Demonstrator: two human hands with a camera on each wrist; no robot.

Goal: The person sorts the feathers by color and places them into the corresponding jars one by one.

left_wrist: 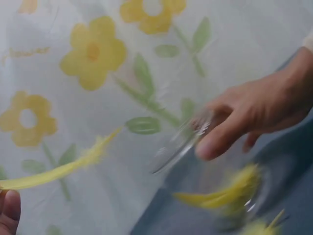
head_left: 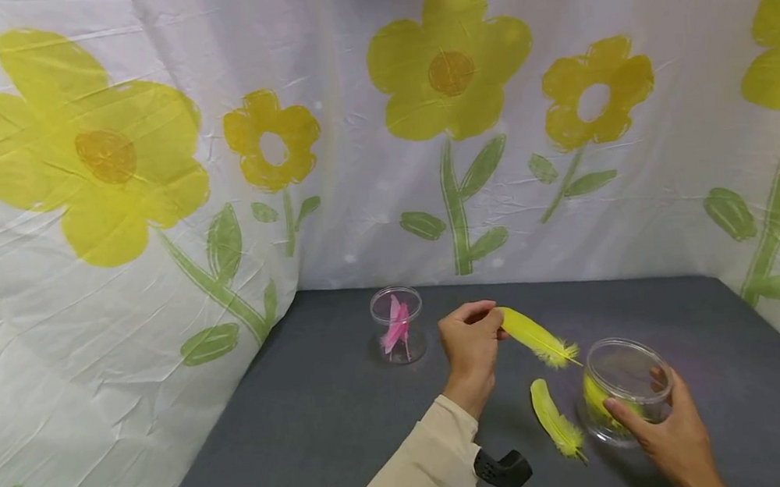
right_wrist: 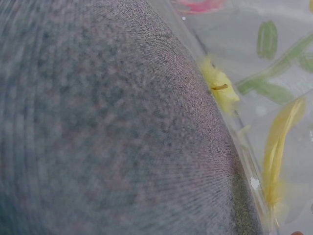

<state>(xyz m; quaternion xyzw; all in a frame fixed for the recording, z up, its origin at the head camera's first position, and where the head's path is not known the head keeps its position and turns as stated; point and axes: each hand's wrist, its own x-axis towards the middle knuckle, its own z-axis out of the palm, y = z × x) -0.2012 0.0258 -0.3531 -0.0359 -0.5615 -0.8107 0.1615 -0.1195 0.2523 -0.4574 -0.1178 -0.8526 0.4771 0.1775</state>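
My left hand (head_left: pixel 472 349) pinches the tip of a yellow feather (head_left: pixel 536 337) between thumb and fingers, above the dark table. The feather's fluffy quill end points toward the clear round jar (head_left: pixel 625 378). My right hand (head_left: pixel 671 424) grips that jar from its right side, thumb at the front. Yellow feathers (left_wrist: pixel 220 193) lie inside the jar, seen through its wall. On the table left of the jar lies another yellow feather (head_left: pixel 555 420). In the right wrist view the cloth fills most of the picture, with a yellow feather (right_wrist: pixel 281 147) at the right.
A second clear jar (head_left: pixel 414 343) with pink feathers (head_left: pixel 396 325) stands at the back, left of my left hand. The table (head_left: pixel 309 424) has a dark grey cloth. White sheeting (head_left: pixel 344 201) with painted yellow flowers rises behind and at both sides.
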